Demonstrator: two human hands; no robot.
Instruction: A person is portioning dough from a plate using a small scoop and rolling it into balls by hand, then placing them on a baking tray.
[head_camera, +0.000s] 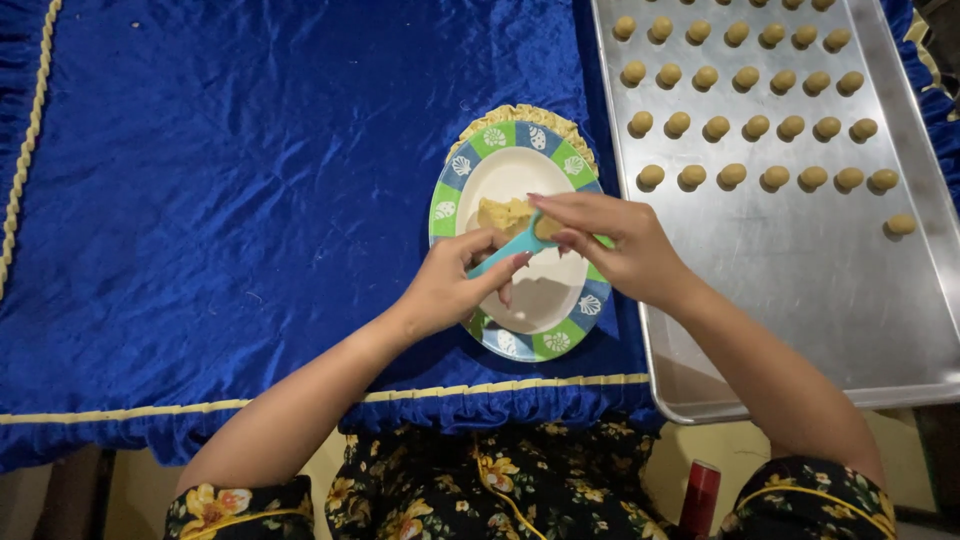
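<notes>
Both hands meet over a plate: the left hand (450, 285) grips the handle of a teal spoon (512, 248), and the right hand (610, 240) pinches at the spoon's bowl, fingertips closed on a bit of dough there. Under them spreads a blue velvet cloth (250, 180) with yellow trim, its ruffled edge nearest the floral lap. On the plate (560, 335), rimmed blue and green, a dough lump (503, 213) lies just beyond the fingers. Right of it sits a steel tray (800, 290) with rows of dough balls (745, 78) towards its far end
</notes>
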